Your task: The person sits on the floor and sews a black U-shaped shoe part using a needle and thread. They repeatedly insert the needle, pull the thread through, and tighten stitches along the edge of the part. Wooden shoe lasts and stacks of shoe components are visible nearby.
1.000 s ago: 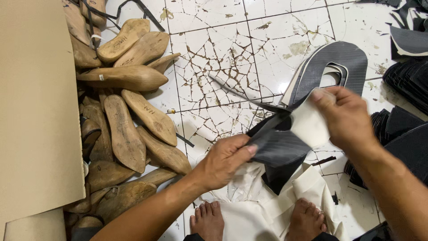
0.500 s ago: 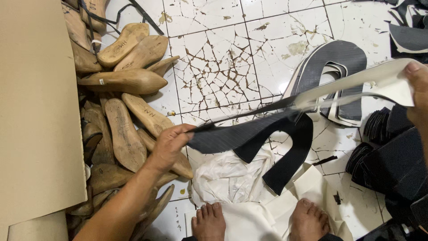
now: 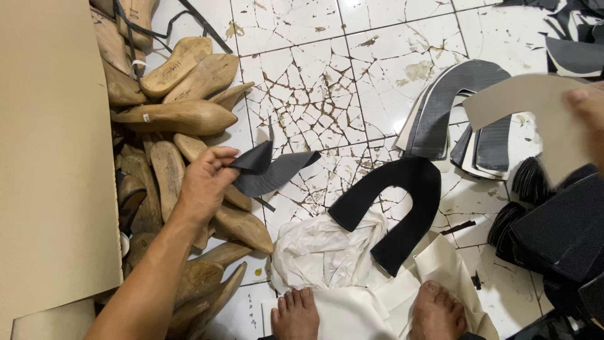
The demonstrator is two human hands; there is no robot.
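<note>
At floor's left edge: cardboard (image 3: 50, 157), with wooden lasts (image 3: 182, 116) heaped beside it.
Left hand (image 3: 202, 184): over the lasts, fingers pinched on a dark strip (image 3: 270, 171).
Floor middle: black U-piece (image 3: 402, 201) lying flat, partly on white cloth (image 3: 321, 252).
Near edge: two bare feet (image 3: 297, 315).
Right hand (image 3: 588, 110): at right edge, blurred, gripping a beige sheet (image 3: 535, 107); finger spread cannot be told.
</note>
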